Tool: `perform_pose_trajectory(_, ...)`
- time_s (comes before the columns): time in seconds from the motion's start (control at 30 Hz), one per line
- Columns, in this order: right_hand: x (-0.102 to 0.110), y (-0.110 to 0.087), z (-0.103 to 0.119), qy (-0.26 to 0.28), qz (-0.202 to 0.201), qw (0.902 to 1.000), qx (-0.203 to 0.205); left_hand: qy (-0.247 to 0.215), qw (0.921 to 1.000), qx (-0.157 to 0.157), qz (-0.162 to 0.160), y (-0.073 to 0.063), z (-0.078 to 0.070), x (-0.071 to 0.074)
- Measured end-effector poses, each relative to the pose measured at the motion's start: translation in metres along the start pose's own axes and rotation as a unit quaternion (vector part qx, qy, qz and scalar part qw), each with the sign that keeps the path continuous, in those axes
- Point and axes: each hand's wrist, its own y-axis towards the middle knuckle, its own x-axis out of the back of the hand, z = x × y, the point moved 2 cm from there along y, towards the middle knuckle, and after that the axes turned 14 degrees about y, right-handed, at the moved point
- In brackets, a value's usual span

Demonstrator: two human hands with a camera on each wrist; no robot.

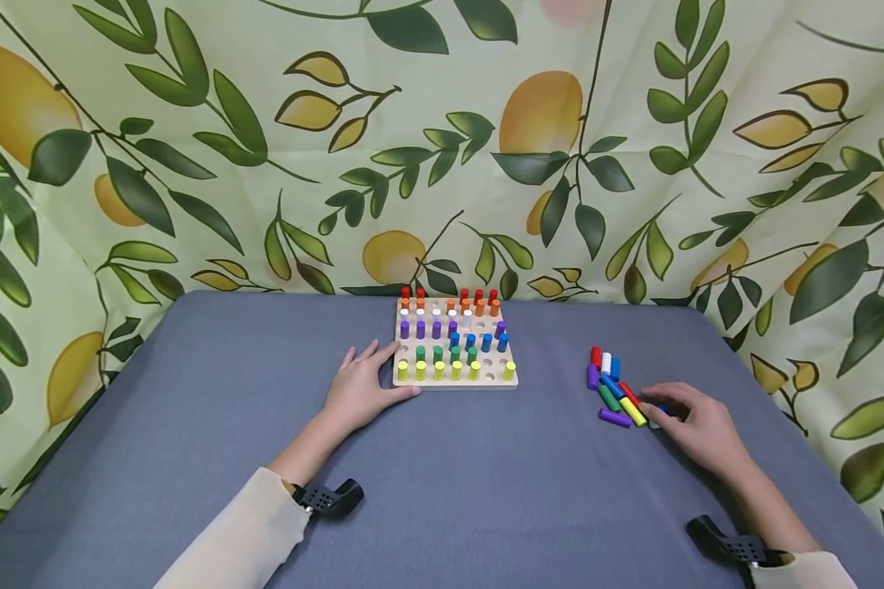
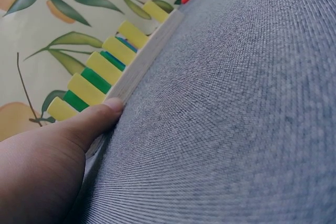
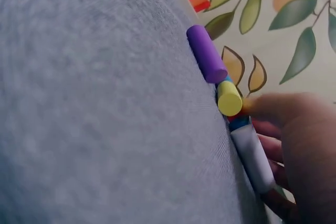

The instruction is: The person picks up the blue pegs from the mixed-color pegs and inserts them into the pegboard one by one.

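A wooden pegboard (image 1: 457, 386) stands toward the back, with rows of red, orange, white, purple, blue, green and yellow pegs. My left hand (image 1: 361, 388) rests at its front left corner, fingers spread along the left side. In the left wrist view, the thumb (image 2: 100, 119) lies against the front edge below the yellow pegs (image 2: 86, 87). To the right, my right hand (image 1: 696, 425) bends over loose pegs. Its thumb and index fingertips are at the end of a red peg (image 1: 629, 394), beside a yellow peg (image 1: 633, 411); I cannot tell whether they pinch it. A white peg (image 3: 253, 158) lies under that hand.
Other loose pegs lie left of the right hand, among them a purple peg (image 1: 615, 418), a green peg (image 1: 609, 398) and a white peg (image 1: 606, 363). Grey cloth (image 1: 486, 491) covers the table. A leaf-patterned curtain (image 1: 442, 180) hangs behind it.
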Motion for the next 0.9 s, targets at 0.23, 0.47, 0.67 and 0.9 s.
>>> perform_pose_trajectory(0.23,-0.001,-0.003,-0.005,-0.001,0.011,0.9999,0.008,0.005,1.0000,-0.003,-0.002,-0.001,0.001,0.001)
perform_pose_trajectory(0.47,-0.004,-0.004,-0.007,0.018,-0.013,0.9995,0.021,0.006,1.0000,-0.002,-0.001,0.000,0.001,0.000)
perform_pose_trajectory(0.67,-0.005,-0.005,-0.011,0.032,-0.020,0.9992,0.015,0.004,1.0000,-0.001,-0.001,0.000,0.000,0.000)
perform_pose_trajectory(0.9,-0.004,-0.004,-0.014,0.031,-0.014,0.9994,0.002,0.001,1.0000,0.001,-0.001,-0.001,0.000,0.000)
